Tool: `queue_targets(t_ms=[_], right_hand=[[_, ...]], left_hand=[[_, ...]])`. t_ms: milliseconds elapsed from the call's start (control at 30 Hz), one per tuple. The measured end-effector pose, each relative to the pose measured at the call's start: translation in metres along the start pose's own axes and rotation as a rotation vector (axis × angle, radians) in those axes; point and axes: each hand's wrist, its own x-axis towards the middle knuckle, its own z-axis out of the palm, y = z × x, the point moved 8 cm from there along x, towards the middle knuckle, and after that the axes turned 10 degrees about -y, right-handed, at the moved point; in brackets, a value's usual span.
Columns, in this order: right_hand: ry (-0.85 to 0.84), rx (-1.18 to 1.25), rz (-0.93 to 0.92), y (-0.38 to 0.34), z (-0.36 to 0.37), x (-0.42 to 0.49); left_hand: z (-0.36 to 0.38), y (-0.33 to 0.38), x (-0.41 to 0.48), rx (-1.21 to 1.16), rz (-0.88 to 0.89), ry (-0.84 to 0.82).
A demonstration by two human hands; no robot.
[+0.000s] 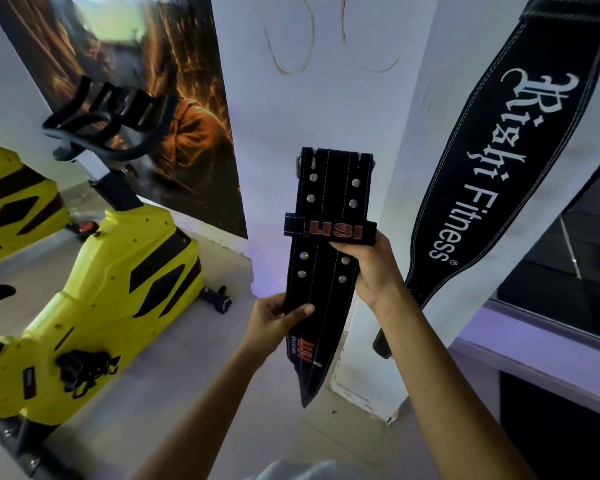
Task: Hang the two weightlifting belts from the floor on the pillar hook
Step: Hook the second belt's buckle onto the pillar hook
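**Both hands hold the studded belt up before the pillar**

Nearest us, our two bare forearms reach up and forward from the bottom edge. Beyond them stands the white pillar (326,109), and a long black belt lettered "Rishi Fitness" (492,174) hangs down its right face. To the left sits a yellow exercise bike (118,282). We hold the black studded belt (329,202) upright in front of the pillar, buckle end up, pointed tip down. Our right hand (368,268) is closed on its right edge just below the "USI" loop, wrist bent back. Our left hand (274,320) pinches the lower left edge, thumb across the front.
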Motion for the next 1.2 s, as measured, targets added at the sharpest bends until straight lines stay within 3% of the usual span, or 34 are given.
queue_targets(t_ms=[133,300,467,667,767,833,867,933,1033,1100,1200], right_hand=[[-0.060,-0.102,-0.025,-0.009,0.003,-0.005],[-0.055,-0.221,-0.019,0.001,-0.003,-0.020],[-0.112,-0.291,0.012,0.011,-0.001,-0.039],[-0.164,-0.318,0.066,0.025,-0.003,-0.055],[-0.379,-0.301,0.129,0.029,0.000,-0.063],[-0.563,-0.087,0.111,0.025,0.011,-0.069],[-0.576,0.066,0.116,0.020,0.012,-0.068],[-0.415,0.115,0.099,0.007,0.002,-0.061],[-0.081,-0.113,0.117,0.001,-0.015,-0.056],[0.105,-0.106,0.098,0.004,-0.018,-0.056],[0.193,-0.106,0.030,0.007,-0.019,-0.060]], left_hand=[[0.008,-0.003,0.001,-0.033,-0.014,-0.062],[0.005,0.053,0.011,-0.284,0.135,-0.047],[0.018,0.105,0.022,-0.337,0.084,-0.279],[0.017,0.103,0.026,-0.320,0.099,-0.134],[0.023,0.101,0.021,-0.292,0.122,-0.166],[0.027,0.102,0.018,-0.266,0.132,-0.195],[0.029,0.101,0.017,-0.260,0.128,-0.204],[0.035,0.095,0.015,-0.268,0.108,-0.206],[0.044,0.084,0.012,-0.265,0.091,-0.199],[0.048,0.078,0.011,-0.245,0.066,-0.183],[0.052,0.075,0.004,-0.298,0.034,-0.156]])
